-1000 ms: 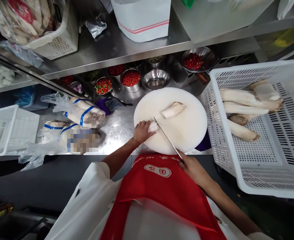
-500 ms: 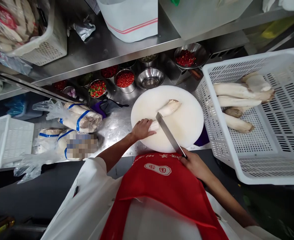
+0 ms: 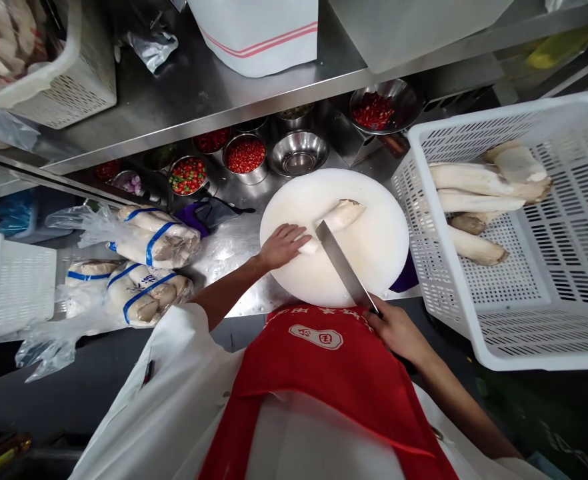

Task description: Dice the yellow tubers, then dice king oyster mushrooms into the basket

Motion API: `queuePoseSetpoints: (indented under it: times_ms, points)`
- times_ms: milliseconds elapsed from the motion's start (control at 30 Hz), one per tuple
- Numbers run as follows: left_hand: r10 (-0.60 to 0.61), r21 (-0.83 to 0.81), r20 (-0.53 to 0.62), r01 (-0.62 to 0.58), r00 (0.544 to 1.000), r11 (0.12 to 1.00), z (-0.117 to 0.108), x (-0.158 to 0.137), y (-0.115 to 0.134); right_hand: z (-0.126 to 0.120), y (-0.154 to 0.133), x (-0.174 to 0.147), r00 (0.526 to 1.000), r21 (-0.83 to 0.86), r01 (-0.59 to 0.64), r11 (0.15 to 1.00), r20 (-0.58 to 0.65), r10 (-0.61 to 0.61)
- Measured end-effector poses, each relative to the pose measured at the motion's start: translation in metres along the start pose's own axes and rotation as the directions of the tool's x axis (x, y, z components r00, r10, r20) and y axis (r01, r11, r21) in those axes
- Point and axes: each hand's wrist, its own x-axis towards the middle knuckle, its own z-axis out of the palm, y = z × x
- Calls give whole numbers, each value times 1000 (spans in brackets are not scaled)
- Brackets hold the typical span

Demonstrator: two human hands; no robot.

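My right hand (image 3: pixel 391 327) grips the dark handle of a kitchen knife (image 3: pixel 343 261), whose wide blade slants up and left over the round white cutting board (image 3: pixel 374 260). My left hand (image 3: pixel 285 247) lies at the board's left side, fingers stretched out and slightly spread. Its fingertips rest at a cut piece of king oyster mushroom (image 3: pixel 310 247), which they partly cover. Beyond the blade's tip lies a larger king oyster mushroom piece (image 3: pixel 341 215), its brownish cap end pointing right. The blade is close to its near end; whether they touch I cannot tell.
A white perforated basket (image 3: pixel 474 320) with several whole mushrooms (image 3: pixel 474 180) stands on the right. Bagged mushrooms (image 3: pixel 157 240) with blue tape lie on the left. Behind the board are bowls of chopped chillies (image 3: pixel 245 157) and an empty metal bowl (image 3: pixel 299 154), below a steel shelf (image 3: pixel 184 113).
My left hand has lifted and flattened, its fingers spreading and shifting slightly up and left. The knife has moved slightly right. The view has shifted a little.
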Motion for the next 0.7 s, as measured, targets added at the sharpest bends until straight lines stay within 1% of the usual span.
queuePoseSetpoints:
  times_ms: [100, 167, 233, 300, 333, 400, 467, 533, 600, 700]
  points:
    - [77, -28, -36, -78, 996, 997, 15, -14, 3, -5, -1, 5, 1000, -68, 18, 998, 11, -17]
    - [81, -57, -80, -86, 993, 995, 22, -24, 5, -8, -4, 10, 999, -116, 51, 992, 5, -51]
    - [61, -90, -99, -70, 993, 994, 25, -31, 6, -12, -9, 18, 996, -163, 86, 983, 11, -85]
    - [5, -105, -102, -16, 995, 994, 26, -37, 8, -16, -14, 27, 994, -218, 108, 970, 42, -102]
    - [-44, -104, -105, 33, 993, 994, 27, -39, 10, -19, -18, 31, 992, -250, 121, 961, 67, -107]
    - [-154, -105, -126, 141, 980, 984, 30, -46, 15, -25, -23, 38, 984, -301, 158, 940, 123, -126]
    - [-231, -142, -166, 208, 959, 968, 35, -53, 21, -31, -28, 44, 971, -308, 209, 928, 178, -160]
    - [-263, -213, -214, 218, 941, 952, 41, -59, 26, -35, -31, 48, 963, -314, 231, 921, 210, -170]
    - [-283, -271, -244, 215, 928, 938, 45, -61, 30, -35, -34, 52, 966, -358, 211, 909, 219, -138]
    - [-300, -273, -253, 229, 920, 934, 44, -56, 32, -29, -40, 58, 967, -417, 198, 887, 231, -107]
